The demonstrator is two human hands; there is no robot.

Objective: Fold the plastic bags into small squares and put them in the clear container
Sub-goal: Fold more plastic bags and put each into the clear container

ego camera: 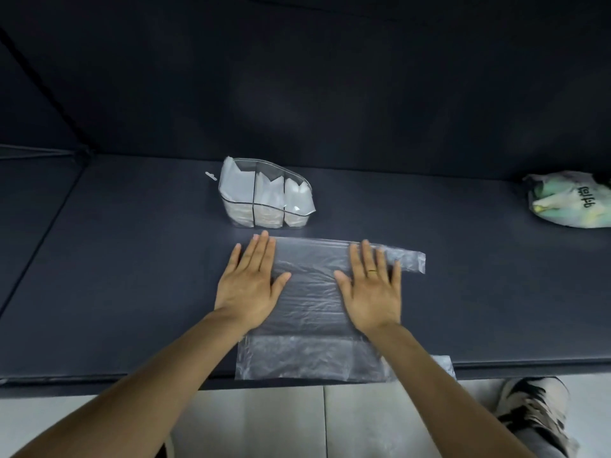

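1. We see one clear plastic bag (310, 302) spread flat on the dark table (132, 259), straight in front of us. Its near edge reaches the table's front edge, and its handle strips poke out to the right.
2. Our left hand (249, 285) lies flat on the bag's left edge, partly on the table. Our right hand (372, 289), with a ring on one finger, lies flat on the bag's right part. Neither grip holds anything: fingers are straight and spread, palms down, pressing the film.
3. We judge this bag to be at the smoothing stage, perhaps with one fold made: the far part looks like a doubled layer, though with film this thin we cannot be sure. It is far from a small square, so several folds are left, then the drop into the container.
4. Just beyond the bag stands the clear container (267, 196), close to our left fingertips but not touching them. Dividers split it into three compartments, and each holds whitish folded bags standing on edge, so part of the job looks done.
5. Far right on the table lies a crumpled printed bag (568, 200), well apart from us; we take it as possibly more stock to fold.
6. Below the table edge we see pale floor tiles and a shoe (532, 411).
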